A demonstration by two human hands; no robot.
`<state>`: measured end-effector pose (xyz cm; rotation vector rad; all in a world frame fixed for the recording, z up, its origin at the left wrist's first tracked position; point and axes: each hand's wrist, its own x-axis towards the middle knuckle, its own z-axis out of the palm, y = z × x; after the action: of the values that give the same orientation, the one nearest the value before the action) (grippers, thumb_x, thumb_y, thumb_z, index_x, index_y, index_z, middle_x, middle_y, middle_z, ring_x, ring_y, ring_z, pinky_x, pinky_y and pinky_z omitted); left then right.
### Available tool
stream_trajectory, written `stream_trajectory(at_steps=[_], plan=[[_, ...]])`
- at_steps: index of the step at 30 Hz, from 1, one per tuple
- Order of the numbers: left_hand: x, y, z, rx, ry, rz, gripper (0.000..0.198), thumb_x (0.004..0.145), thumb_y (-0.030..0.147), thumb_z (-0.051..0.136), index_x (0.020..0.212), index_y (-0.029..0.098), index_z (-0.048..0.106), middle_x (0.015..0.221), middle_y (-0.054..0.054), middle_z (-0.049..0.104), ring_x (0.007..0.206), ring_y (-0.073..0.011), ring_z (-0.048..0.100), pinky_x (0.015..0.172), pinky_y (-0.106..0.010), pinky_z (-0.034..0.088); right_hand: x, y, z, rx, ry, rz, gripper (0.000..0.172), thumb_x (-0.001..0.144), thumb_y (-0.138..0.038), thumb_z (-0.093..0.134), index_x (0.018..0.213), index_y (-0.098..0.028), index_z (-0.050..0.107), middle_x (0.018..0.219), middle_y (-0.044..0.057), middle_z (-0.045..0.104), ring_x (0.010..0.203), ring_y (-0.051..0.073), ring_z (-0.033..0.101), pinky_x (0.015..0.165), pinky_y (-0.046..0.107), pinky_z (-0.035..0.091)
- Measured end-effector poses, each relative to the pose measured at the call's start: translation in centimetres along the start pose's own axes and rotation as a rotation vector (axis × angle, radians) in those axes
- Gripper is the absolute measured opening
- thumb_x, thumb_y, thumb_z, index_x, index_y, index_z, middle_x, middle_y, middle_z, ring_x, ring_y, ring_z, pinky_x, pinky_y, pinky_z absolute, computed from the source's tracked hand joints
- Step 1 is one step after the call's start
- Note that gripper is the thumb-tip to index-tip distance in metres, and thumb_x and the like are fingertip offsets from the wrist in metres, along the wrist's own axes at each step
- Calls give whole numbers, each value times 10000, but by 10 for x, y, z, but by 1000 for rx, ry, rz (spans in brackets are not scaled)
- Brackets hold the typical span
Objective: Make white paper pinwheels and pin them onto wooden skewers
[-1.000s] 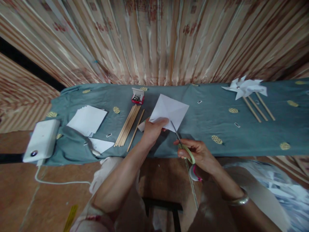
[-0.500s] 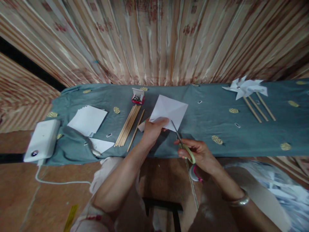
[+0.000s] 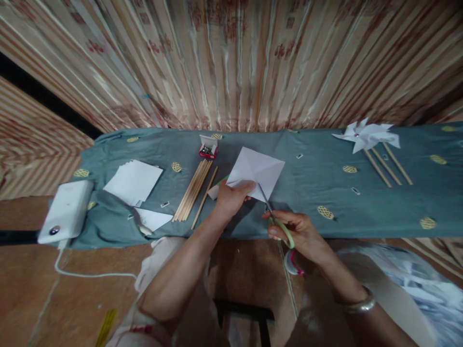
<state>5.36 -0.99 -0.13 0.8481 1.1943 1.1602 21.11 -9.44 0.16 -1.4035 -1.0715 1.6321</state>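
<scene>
My left hand [image 3: 228,198] pinches the near corner of a creased white paper square [image 3: 257,172] and holds it above the blue-grey cloth [image 3: 311,193]. Fingers of my right hand [image 3: 294,230] are wrapped round the green handles of a pair of scissors [image 3: 272,213]. The scissor blades point up into the paper's lower edge, along a fold line.
A bundle of wooden sticks [image 3: 195,188] lies left of my hand, with a small red box of pins [image 3: 208,149] behind it. Further left are stacked white paper squares [image 3: 133,181] and a white device [image 3: 67,209] with a cable. Finished paper pinwheels [image 3: 369,137] on sticks lie far right.
The view has shifted slightly downward. The scissors have edged a little further into the paper; both hands stay in nearly the same place.
</scene>
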Motion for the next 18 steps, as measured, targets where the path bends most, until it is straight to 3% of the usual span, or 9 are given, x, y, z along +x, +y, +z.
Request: stream_trajectory(at_steps=[18], plan=[[-2,0,2,34,-33,4,182,605,206,738,528,185,575,527,6,580,443,-117,480,436,-253,404,1,5,-2,1,-6,-25,471,551,-483,866,874,-165,739,550,-52,512,519,79,420,470,225,348]])
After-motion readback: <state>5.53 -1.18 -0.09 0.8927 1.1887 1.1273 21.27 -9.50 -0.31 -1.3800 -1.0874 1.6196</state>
